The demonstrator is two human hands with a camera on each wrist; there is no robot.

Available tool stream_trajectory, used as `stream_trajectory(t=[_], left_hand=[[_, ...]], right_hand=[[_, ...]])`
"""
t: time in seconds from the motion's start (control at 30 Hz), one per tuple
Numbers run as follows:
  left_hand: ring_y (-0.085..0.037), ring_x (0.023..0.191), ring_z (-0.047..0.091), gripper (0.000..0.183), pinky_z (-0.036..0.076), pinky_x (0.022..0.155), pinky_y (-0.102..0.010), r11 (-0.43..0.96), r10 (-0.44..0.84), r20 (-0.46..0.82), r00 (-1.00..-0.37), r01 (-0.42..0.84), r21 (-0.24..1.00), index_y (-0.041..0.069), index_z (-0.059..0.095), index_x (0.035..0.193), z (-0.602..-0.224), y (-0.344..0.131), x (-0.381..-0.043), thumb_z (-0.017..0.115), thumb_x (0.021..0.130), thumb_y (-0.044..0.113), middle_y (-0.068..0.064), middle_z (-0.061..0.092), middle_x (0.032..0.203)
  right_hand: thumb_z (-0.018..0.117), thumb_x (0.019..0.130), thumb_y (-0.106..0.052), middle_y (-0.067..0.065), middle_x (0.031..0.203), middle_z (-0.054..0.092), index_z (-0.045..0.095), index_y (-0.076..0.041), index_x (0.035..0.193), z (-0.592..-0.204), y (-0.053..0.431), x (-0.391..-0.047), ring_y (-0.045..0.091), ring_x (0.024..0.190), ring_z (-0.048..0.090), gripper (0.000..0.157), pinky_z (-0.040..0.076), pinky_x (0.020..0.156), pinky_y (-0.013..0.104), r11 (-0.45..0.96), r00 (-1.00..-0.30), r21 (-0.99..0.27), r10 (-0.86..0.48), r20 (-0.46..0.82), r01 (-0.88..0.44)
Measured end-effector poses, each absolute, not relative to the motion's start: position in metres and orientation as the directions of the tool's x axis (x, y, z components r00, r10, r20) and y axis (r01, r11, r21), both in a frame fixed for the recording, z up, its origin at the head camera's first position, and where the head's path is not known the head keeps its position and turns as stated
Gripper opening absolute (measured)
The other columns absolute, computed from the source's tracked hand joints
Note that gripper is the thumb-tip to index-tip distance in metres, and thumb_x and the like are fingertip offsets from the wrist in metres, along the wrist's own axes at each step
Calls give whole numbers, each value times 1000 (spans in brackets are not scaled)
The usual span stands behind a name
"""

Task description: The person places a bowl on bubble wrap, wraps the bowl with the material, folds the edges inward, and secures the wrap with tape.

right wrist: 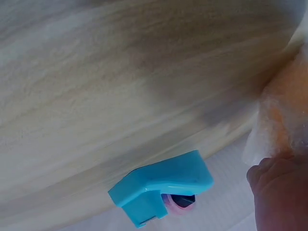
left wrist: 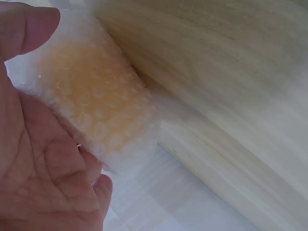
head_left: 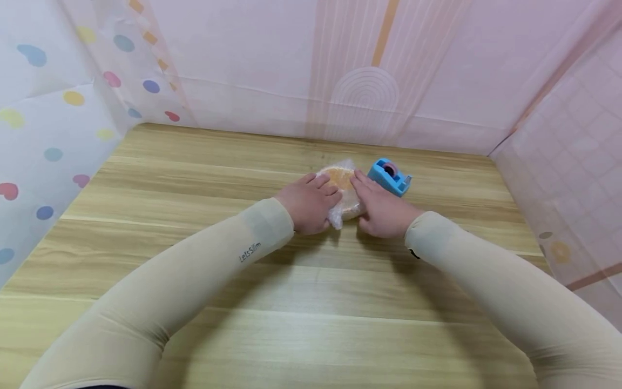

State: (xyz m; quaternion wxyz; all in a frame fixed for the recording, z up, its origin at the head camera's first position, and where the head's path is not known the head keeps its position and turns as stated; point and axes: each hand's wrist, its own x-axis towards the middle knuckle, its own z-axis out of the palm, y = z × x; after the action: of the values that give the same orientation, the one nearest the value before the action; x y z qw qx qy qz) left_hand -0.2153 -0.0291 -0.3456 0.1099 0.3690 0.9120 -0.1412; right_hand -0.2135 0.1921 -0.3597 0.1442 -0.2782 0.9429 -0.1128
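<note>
An orange object in clear bubble wrap [head_left: 342, 181], what it is hidden by the wrap, sits between both hands toward the back of the table. My left hand [head_left: 311, 204] grips its left side, fingers reaching over the top. In the left wrist view, thumb and fingers lie on either side of the bubble-wrapped bundle [left wrist: 91, 96]. From the right, my right hand [head_left: 386, 208] holds the opposite edge, fingertips on the wrap and thumb toward the near side. The right wrist view catches only part of that hand [right wrist: 281, 192] beside the wrap [right wrist: 284, 115].
A blue tape dispenser [head_left: 390, 176] with a pink-rimmed roll stands just beyond the right hand. The wood-grain table [head_left: 311, 324] meets patterned wall sheets [head_left: 243, 65] at the back and sides.
</note>
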Motion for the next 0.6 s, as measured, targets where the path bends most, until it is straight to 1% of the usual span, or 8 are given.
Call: stream_trajectory(t=[0.2,0.37,0.6], left_hand=[[-30,165,16,77,12,136,-50,687,642,-302,-705,703,-183,13,30,167,-347,-28,-218,54,104,49,-3,34,173],[-30,165,16,76,12,136,-51,686,647,-300,-700,707,-171,16,32,167,-347,-27,-219,56,103,49,-2,35,173],[-30,165,14,75,11,136,-52,691,637,-323,-700,704,-164,19,32,167,-346,-26,-220,55,103,50,1,33,173]], right_hand=[[68,97,-21,15,178,-6,2,-3,169,-362,191,-215,33,166,4,99,15,136,50,815,-802,-294,-563,-199,-499],[67,96,-19,15,178,-7,2,-2,169,-362,190,-215,33,166,2,99,14,136,49,814,-799,-285,-566,-202,-505],[67,95,-17,16,178,-7,3,-1,169,-362,188,-215,34,166,2,99,13,136,49,811,-789,-262,-577,-209,-524]])
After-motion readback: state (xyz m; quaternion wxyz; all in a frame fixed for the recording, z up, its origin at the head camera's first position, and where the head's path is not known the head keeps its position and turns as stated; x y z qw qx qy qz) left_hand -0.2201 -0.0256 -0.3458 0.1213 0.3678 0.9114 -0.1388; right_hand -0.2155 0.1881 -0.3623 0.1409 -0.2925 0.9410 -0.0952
